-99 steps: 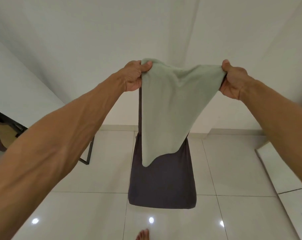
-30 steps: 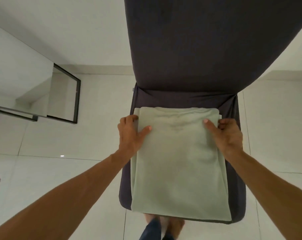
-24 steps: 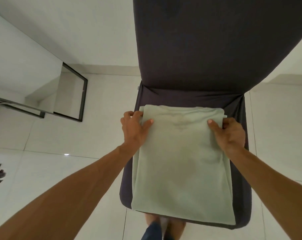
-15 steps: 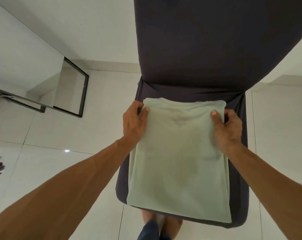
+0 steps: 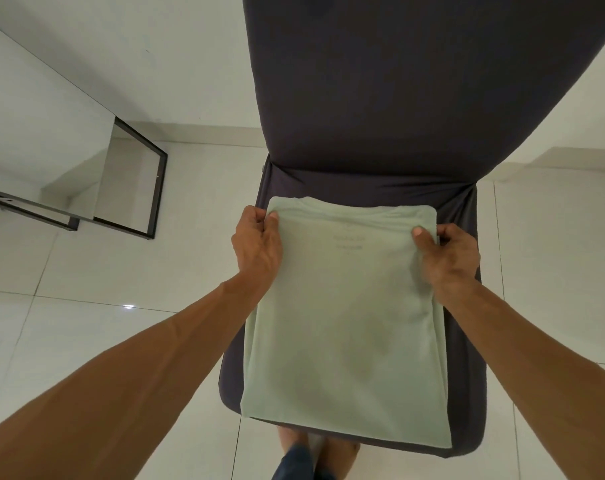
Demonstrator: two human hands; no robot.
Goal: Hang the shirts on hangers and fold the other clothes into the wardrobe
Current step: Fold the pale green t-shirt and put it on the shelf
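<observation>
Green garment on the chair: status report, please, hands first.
Left hand and right hand pinching the far corners. Green garment lies flat on the dark chair seat, partly folded. Nothing in the way.

A folded garment [image 5: 346, 323] lies on the seat of a chair [image 5: 463, 375], its far edge near the backrest. The left hand [image 5: 257, 247] grips its far left corner and the right hand [image 5: 444, 252] its far right corner. A framed mirror [image 5: 86, 174] stands on the floor [image 5: 86, 289], left of the chair.
</observation>
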